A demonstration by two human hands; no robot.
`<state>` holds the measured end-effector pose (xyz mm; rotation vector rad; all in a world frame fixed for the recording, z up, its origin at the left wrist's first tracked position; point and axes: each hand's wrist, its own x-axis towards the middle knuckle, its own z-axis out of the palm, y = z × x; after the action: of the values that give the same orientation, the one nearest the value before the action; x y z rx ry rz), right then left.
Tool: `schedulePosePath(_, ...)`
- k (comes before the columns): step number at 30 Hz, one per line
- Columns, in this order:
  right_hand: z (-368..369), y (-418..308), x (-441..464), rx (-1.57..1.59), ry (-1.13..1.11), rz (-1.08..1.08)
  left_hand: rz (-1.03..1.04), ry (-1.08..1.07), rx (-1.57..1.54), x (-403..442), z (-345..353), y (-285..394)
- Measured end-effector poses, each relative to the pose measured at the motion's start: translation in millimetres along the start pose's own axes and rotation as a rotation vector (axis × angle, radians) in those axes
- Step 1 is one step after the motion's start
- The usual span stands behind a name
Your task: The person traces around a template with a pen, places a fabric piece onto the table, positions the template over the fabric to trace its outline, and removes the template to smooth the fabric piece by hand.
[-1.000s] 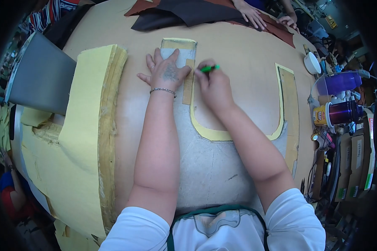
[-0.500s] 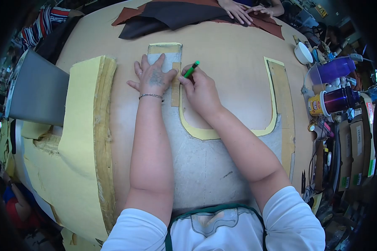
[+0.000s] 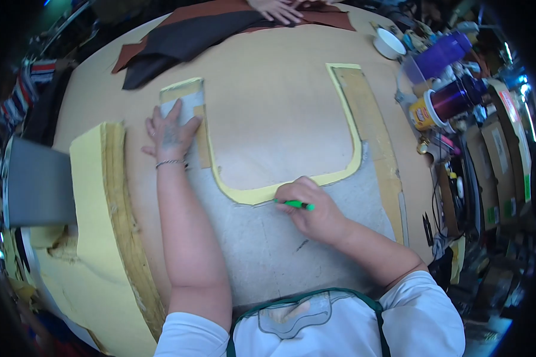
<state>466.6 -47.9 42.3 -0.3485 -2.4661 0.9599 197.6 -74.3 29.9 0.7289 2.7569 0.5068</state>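
Observation:
A large grey template (image 3: 256,238) with tan taped patches lies flat on top of yellow sheet material (image 3: 253,195), which shows as a band along the template's U-shaped inner edge. My left hand (image 3: 171,132) rests with fingers spread on the template's upper left arm, beside a narrow tan strip (image 3: 203,140). My right hand (image 3: 309,208) is closed around a green pen (image 3: 298,204), its tip hidden near the bottom of the U curve, where grey meets yellow.
Stacked yellow sheets (image 3: 95,202) and a grey box-like object (image 3: 39,184) stand left. Dark and brown pieces (image 3: 190,35) lie at the far edge, under another person's hands (image 3: 277,9). A white bowl (image 3: 389,44), purple containers (image 3: 443,56) and a yellow tub (image 3: 421,114) line the right.
My right hand with the green pen has moved from the left inner edge down to the bottom curve. My left hand stays on the template. The view has turned and shifted.

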Motion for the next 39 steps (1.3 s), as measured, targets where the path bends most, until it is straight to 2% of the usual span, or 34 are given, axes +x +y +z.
schedulePosePath(4,-41,23,-24,-0.09,0.058,0.167,0.007,0.011,-0.006,0,0,0)
schedulePosePath(10,-85,61,-48,0.347,0.13,0.525,-0.012,0.001,-0.045,-1,-1,1)
schedulePosePath(14,-103,70,-48,0.232,0.069,0.552,-0.005,0.001,-0.046,0,0,-1)
schedulePosePath(17,-122,94,-45,0.254,0.117,0.639,0.001,0.003,-0.04,1,1,-2)
schedulePosePath(20,-142,101,-19,0.023,0.012,0.572,0.01,0.003,-0.047,2,2,-3)
schedulePosePath(23,-158,117,17,-0.061,-0.145,0.612,0.02,0.007,-0.04,3,3,-4)
schedulePosePath(26,-165,147,51,0.023,-0.157,0.572,0.016,0.009,-0.036,1,2,-3)
schedulePosePath(29,-160,166,91,0.08,-0.104,0.685,0.017,0.011,-0.033,2,2,-3)
schedulePosePath(32,-161,187,126,0.139,-0.048,0.691,0.017,0.008,-0.025,2,2,-3)
schedulePosePath(35,-151,195,145,0.02,0.137,0.588,0.011,0.005,-0.027,2,1,-2)
schedulePosePath(38,-123,188,150,0.311,0.521,0.408,0.021,0.01,0.002,1,2,-3)
schedulePosePath(39,-103,179,150,0.293,0.579,0.367,0.011,0.009,0.017,1,0,-1)
